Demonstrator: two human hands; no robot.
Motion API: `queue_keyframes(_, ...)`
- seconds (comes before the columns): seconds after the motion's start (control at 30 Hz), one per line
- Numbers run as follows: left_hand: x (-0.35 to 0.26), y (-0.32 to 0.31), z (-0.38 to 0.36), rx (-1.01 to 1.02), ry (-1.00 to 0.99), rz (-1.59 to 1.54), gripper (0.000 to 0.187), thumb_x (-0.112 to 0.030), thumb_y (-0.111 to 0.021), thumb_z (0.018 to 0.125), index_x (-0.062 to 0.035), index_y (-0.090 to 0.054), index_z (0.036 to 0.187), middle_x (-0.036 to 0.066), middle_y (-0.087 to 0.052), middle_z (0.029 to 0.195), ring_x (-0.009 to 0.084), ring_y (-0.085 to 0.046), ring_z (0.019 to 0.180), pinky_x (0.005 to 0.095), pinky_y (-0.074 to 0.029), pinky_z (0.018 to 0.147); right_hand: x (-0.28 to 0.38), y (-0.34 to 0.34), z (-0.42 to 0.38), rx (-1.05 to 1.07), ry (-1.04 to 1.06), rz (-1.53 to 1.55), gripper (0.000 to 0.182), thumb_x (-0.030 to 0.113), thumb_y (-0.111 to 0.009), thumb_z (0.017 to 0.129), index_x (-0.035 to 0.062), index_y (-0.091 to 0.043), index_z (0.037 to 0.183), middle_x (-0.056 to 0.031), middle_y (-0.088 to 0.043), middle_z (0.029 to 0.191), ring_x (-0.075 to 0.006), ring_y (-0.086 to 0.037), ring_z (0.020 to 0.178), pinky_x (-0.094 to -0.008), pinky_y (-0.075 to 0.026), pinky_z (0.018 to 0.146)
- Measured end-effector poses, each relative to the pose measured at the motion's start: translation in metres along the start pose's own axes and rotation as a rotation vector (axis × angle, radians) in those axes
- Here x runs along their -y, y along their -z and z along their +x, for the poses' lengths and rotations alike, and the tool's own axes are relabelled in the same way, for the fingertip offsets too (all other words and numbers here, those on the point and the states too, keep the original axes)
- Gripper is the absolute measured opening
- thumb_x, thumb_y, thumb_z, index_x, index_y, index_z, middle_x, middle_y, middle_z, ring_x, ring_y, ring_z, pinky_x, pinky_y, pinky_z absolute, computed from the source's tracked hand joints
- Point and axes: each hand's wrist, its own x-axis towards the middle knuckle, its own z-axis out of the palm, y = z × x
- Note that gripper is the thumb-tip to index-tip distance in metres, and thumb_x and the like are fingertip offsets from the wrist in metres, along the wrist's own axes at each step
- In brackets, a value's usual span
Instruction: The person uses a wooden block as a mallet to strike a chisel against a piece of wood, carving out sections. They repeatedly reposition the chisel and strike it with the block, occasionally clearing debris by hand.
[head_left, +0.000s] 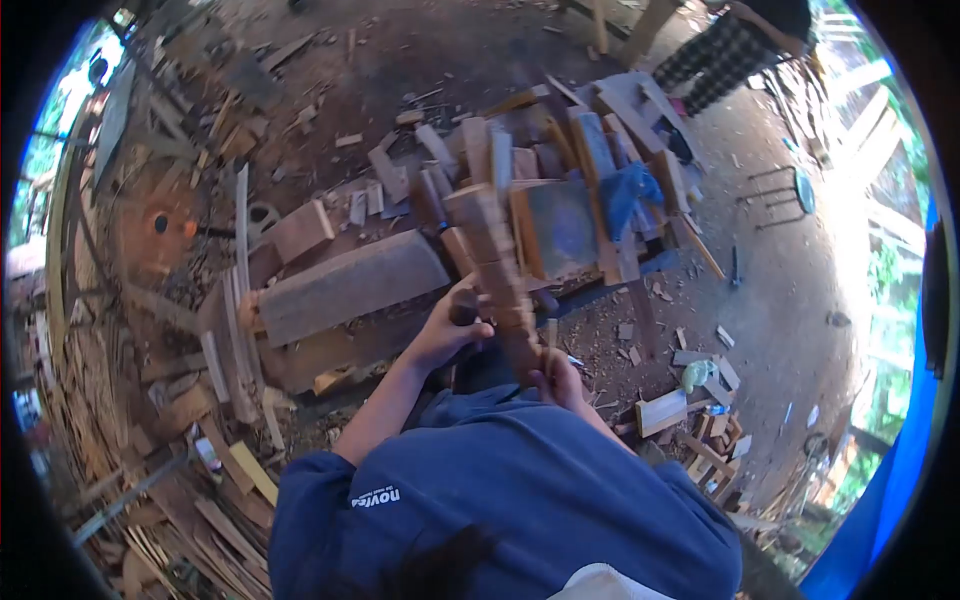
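Observation:
A long piece of wood [497, 270] with stepped edges stands tilted in front of my chest, its far end smeared by motion. My right hand [562, 381] is closed around its near end, thumb and fingers at the edge. My left hand [452, 328] is closed on a dark round-ended handle [463, 307], close beside the wood's left side; what the handle belongs to is hidden. Just beyond both hands lies a work surface heaped with wood, including a thick grey-brown beam [355, 285] to the left and a framed dark panel [562, 228] to the right.
A blue cloth [630, 195] hangs over boards on the heap. A person in checked trousers [705, 60] stands at the back right, near a small stool [803, 190]. Offcuts [715, 435] lie on the floor at right, and stacked planks [215, 500] at left.

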Motion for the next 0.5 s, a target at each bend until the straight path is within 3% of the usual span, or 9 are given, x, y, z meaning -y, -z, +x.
queue_keyframes(0.07, 0.003, 0.023, -0.027, -0.145, -0.056, 0.032, 0.056, -0.003, -0.077, 0.077, -0.0038, -0.053, 0.128, 0.008, -0.063, 0.111, 0.0159, -0.063, 0.096, 0.0283, -0.053, 0.074, 0.033, -0.017, 0.03, 0.422, -0.106, -0.138, 0.03, 0.017, -0.067, 0.088, 0.006, -0.057, 0.114, -0.0167, -0.066, 0.082, -0.0339, -0.067, 0.075, -0.04, -0.053, 0.069)
queue_keyframes(0.1, 0.002, 0.03, -0.041, -0.26, -0.104, 0.072, 0.051, -0.006, -0.078, 0.078, -0.0035, -0.055, 0.124, 0.007, -0.065, 0.105, 0.0163, -0.063, 0.094, 0.0303, -0.052, 0.08, 0.037, -0.026, 0.042, 0.452, -0.104, -0.142, 0.03, 0.017, -0.067, 0.088, 0.006, -0.057, 0.114, -0.0167, -0.066, 0.082, -0.0339, -0.067, 0.075, -0.04, -0.053, 0.069)
queue_keyframes(0.17, -0.006, 0.038, -0.068, -0.355, -0.186, 0.009, 0.048, -0.007, -0.077, 0.079, -0.003, -0.055, 0.122, 0.006, -0.065, 0.102, 0.0171, -0.063, 0.094, 0.032, -0.051, 0.085, 0.043, -0.045, 0.067, 0.769, 0.032, -0.256, 0.027, 0.021, -0.069, 0.087, 0.007, -0.06, 0.108, -0.0157, -0.067, 0.08, -0.0341, -0.067, 0.072, -0.0394, -0.053, 0.068)
queue_keyframes(0.2, -0.01, 0.043, -0.079, -0.424, -0.26, -0.036, 0.045, -0.009, -0.077, 0.08, -0.0025, -0.055, 0.12, 0.006, -0.065, 0.098, 0.0178, -0.063, 0.093, 0.0337, -0.049, 0.09, 0.039, -0.051, 0.079, 0.794, 0.036, -0.262, 0.027, 0.021, -0.069, 0.087, 0.007, -0.06, 0.108, -0.0157, -0.067, 0.08, -0.0341, -0.067, 0.072, -0.0394, -0.053, 0.068)
queue_keyframes(0.27, -0.003, 0.063, -0.098, -0.407, -0.318, -0.128, 0.041, -0.009, -0.074, 0.083, -0.0028, -0.055, 0.119, 0.006, -0.064, 0.103, 0.02, -0.063, 0.095, 0.0345, -0.05, 0.089, 0.024, -0.06, 0.106, 0.654, 0.056, -0.236, 0.024, 0.022, -0.069, 0.087, 0.005, -0.062, 0.102, -0.0155, -0.067, 0.081, -0.034, -0.066, 0.07, -0.0396, -0.052, 0.065)
queue_keyframes(0.33, 0.035, 0.098, -0.115, -0.774, -0.332, -0.362, 0.04, -0.008, -0.073, 0.084, -0.0029, -0.055, 0.119, 0.007, -0.063, 0.108, 0.0213, -0.063, 0.098, 0.0363, -0.051, 0.088, 0.04, -0.062, 0.139, 0.443, -0.146, -0.258, 0.026, 0.024, -0.071, 0.085, 0.0034, -0.062, 0.097, -0.0159, -0.067, 0.081, -0.0335, -0.066, 0.071, -0.0385, -0.051, 0.065)
queue_keyframes(0.4, 0.04, 0.117, -0.125, -0.869, -0.28, -0.481, 0.039, -0.009, -0.073, 0.085, -0.0037, -0.055, 0.12, 0.008, -0.062, 0.111, 0.0213, -0.062, 0.099, 0.0363, -0.052, 0.088, 0.001, -0.066, 0.173, 0.394, -0.079, -0.398, 0.026, 0.026, -0.068, 0.086, 0.0031, -0.062, 0.096, -0.0174, -0.068, 0.084, -0.0345, -0.067, 0.074, -0.0393, -0.051, 0.068)
queue_keyframes(0.5, 0.024, 0.125, -0.134, -0.956, -0.289, -0.427, 0.046, -0.023, -0.073, 0.087, -0.0038, -0.055, 0.125, 0.009, -0.063, 0.115, 0.0224, -0.061, 0.107, 0.0392, -0.049, 0.093, -0.016, -0.084, 0.212, 0.34, -0.154, -0.486, 0.029, 0.03, -0.063, 0.088, 0.0036, -0.061, 0.101, -0.0192, -0.069, 0.09, -0.0357, -0.067, 0.082, -0.0426, -0.052, 0.074)
